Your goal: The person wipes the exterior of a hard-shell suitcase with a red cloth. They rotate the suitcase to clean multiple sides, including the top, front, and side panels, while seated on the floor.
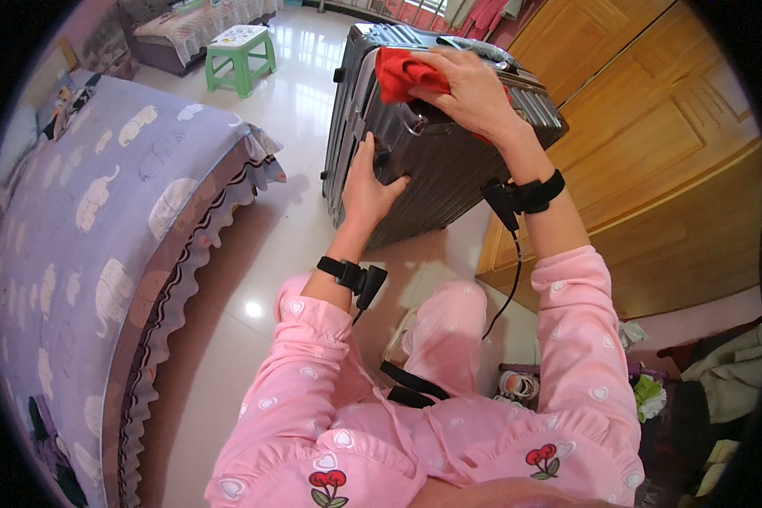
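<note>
A dark grey ribbed suitcase [449,173] stands upright on the floor in front of me. My right hand [468,91] is closed on a red cloth [405,74] and presses it against the suitcase's upper edge, near the corner. Lower down, my left hand [371,188] rests against the suitcase's side, thumb and fingers spread apart, steadying contact with its surface. Part of the left fingers is hidden along the suitcase's edge. Each of my wrists wears a black strap with a small device.
A bed with an elephant-print cover [102,186] stands on the left. Wooden cabinet doors [652,127] rise close on the right. A green stool [241,61] stands at the far left, before a sofa [173,30]. Clothes [728,372] lie at the lower right.
</note>
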`<state>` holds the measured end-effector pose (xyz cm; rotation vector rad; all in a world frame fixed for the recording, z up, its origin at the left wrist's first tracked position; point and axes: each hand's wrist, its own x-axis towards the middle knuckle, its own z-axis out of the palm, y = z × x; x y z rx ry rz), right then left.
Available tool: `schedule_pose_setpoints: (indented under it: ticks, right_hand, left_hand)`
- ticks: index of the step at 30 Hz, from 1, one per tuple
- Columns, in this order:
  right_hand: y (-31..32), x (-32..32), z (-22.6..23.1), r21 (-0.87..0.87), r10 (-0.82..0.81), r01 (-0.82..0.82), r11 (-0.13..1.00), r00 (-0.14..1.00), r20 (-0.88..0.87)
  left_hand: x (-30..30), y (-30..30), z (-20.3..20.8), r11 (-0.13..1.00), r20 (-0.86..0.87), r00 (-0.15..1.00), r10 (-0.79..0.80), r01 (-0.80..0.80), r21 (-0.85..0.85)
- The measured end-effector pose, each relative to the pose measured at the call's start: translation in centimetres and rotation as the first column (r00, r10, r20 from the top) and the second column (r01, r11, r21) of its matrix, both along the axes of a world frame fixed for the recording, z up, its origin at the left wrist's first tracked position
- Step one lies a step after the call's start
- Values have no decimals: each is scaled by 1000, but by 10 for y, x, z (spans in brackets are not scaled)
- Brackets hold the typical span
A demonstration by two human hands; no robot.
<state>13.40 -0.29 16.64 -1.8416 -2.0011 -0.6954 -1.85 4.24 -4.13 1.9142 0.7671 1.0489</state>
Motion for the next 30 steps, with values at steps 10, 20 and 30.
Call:
schedule_pose_setpoints:
  ticks: [10,20,30]
  right_hand:
    - [-2,-16,-6,-83,187,-188,979,982,-17]
    - [24,9,67,167,135,-87,982,944,-302]
    - [60,30,28,-370,-30,6,929,998,-59]
  left_hand:
    - [-9,7,2,998,41,998,-48,50,-46]
    - [-11,0,2,999,26,999,-30,30,-13]
    - [-8,0,-4,1000,39,999,-29,29,2]
